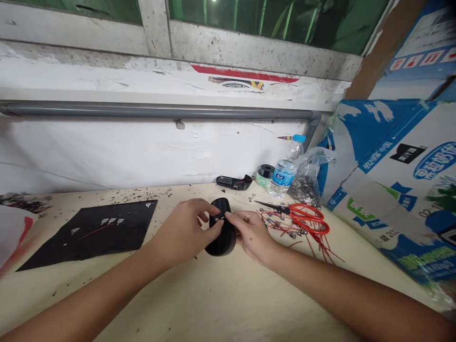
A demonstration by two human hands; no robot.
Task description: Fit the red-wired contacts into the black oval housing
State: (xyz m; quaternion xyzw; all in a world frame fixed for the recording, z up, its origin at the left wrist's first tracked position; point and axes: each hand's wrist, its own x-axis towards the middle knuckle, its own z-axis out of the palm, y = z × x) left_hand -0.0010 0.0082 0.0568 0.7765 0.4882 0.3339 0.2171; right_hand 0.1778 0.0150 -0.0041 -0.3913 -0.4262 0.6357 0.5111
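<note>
Fingers (213,209) of my left hand (185,232) arch over a black casing (226,236), thumb and index spread from each other, their tips on either side of small pale pieces (218,219) on its upper face. Whether the left fingertips pinch one of those pieces or merely rest beside it, I cannot tell from this view. My right hand (253,236) grips the casing from its right side: the thumb lies on top, its tip just beyond the pale pieces, and the other fingers curl low along the flank, partly hidden.

So the casing sits directly between my two hands, neither clearly nearer. Its long axis points away from me toward the wall (142,152), almost straight ahead, with the rounded, wider end closest to me. Both forearms slant inward across that axis. I judge the key relation to be the narrow gap between left thumb, left index and right thumb, because the pale pieces lie within it. I cannot make out if the casing touches the surface (203,304) below.

Off to the right, red-handled scissors (309,219) lie well apart from the casing, over red wires (313,245).
</note>
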